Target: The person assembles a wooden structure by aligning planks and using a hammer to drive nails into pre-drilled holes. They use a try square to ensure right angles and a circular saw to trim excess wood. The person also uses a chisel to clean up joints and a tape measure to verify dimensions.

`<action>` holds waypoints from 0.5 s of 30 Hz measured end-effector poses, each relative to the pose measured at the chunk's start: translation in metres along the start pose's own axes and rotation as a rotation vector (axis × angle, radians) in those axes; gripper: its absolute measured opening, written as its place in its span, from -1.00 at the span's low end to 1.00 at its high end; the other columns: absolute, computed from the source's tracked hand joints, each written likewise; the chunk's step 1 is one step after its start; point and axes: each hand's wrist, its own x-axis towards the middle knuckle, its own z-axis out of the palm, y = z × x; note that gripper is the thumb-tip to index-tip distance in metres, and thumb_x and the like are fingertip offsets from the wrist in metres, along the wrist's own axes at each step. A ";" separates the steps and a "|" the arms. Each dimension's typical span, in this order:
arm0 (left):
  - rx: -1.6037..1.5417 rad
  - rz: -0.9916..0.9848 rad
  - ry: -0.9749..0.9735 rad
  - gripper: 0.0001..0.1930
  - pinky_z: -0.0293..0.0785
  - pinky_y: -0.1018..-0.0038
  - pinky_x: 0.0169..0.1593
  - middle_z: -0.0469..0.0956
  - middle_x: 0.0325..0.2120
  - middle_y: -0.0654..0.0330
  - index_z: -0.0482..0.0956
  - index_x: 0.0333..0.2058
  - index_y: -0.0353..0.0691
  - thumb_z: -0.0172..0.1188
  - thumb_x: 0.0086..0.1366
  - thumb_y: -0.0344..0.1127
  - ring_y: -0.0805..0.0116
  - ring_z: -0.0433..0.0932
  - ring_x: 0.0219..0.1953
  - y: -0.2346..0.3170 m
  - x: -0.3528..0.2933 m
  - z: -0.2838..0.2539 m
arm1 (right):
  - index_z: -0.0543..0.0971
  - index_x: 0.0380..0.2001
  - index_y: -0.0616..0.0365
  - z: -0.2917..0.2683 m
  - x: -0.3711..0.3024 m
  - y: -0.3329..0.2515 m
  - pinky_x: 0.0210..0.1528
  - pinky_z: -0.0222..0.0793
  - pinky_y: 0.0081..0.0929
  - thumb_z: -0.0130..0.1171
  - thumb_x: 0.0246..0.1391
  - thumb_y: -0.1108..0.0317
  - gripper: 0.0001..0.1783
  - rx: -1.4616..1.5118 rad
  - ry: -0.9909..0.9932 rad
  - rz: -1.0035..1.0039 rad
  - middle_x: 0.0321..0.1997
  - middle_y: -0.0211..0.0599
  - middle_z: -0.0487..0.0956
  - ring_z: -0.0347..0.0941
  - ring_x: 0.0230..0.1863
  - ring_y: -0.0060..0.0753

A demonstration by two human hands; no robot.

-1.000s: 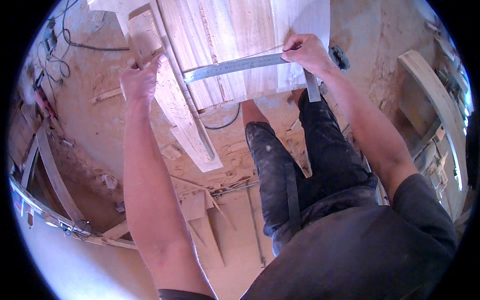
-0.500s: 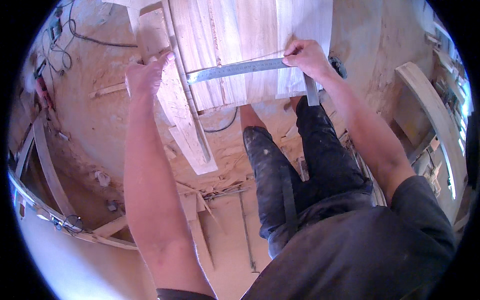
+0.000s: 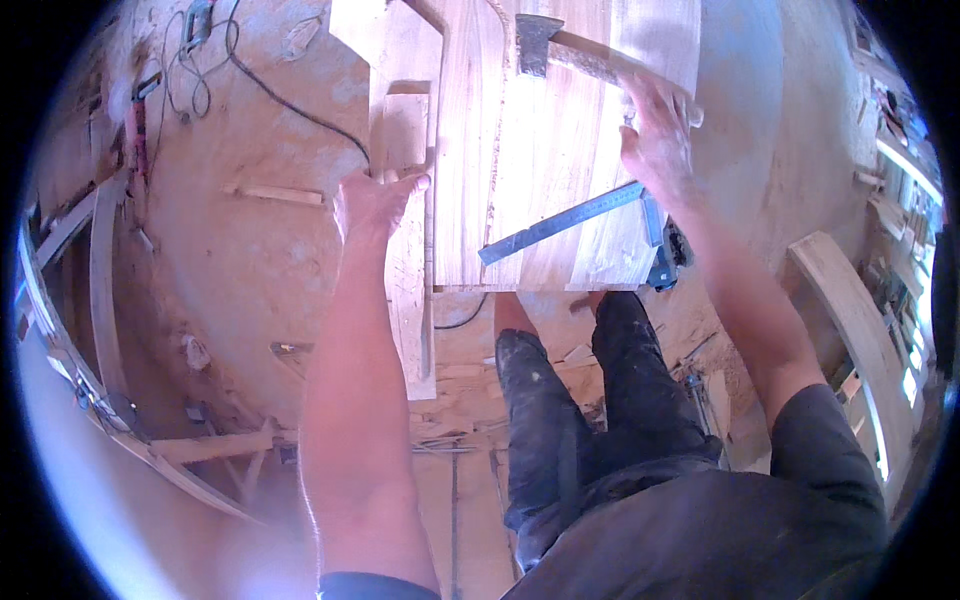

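Item: our right hand (image 3: 660, 150) clamped on wooden-handled hatchet (image 3: 560, 50), left hand (image 3: 375, 200) spread over pale narrow offcut (image 3: 405, 250); unheld grey steel square (image 3: 575, 222) may slide off the pale glued board (image 3: 560, 140).

Wooden panel (image 3: 560, 150) runs off the top edge.

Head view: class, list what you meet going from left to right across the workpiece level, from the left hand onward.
Left hand → narrow wooden offcut → wide wooden panel → metal ruler → right hand → curved wooden piece.
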 end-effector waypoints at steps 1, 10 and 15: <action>0.030 0.046 -0.003 -0.27 0.54 0.26 -0.09 0.68 -0.24 -0.07 0.67 -0.12 -0.36 0.53 -0.17 0.12 0.12 0.67 -0.17 0.003 -0.001 -0.005 | 0.46 0.11 0.06 0.010 0.015 0.008 0.15 0.38 -0.16 0.22 -0.10 0.50 -0.41 -0.047 -0.036 -0.023 0.08 -0.07 0.51 0.47 0.07 0.00; 0.248 0.104 -0.137 -0.15 0.53 0.24 0.07 0.60 -0.06 -0.13 0.56 0.02 -0.38 0.59 -0.22 0.04 0.02 0.60 0.01 0.023 0.017 -0.025 | 0.43 0.10 0.22 -0.005 0.028 -0.002 0.07 0.44 -0.26 0.12 -0.05 0.47 -0.45 0.467 -0.810 0.234 -0.09 -0.01 0.55 0.51 -0.06 0.05; 0.347 0.157 -0.169 0.02 0.46 0.26 0.17 0.52 0.07 -0.13 0.36 0.20 -0.38 0.58 -0.20 0.04 0.04 0.53 0.12 0.029 0.032 -0.010 | 0.46 -0.17 0.18 -0.041 -0.074 -0.069 -0.34 0.52 -0.29 0.20 0.06 0.52 -0.75 0.651 -0.673 -0.001 -0.41 0.02 0.53 0.58 -0.33 -0.07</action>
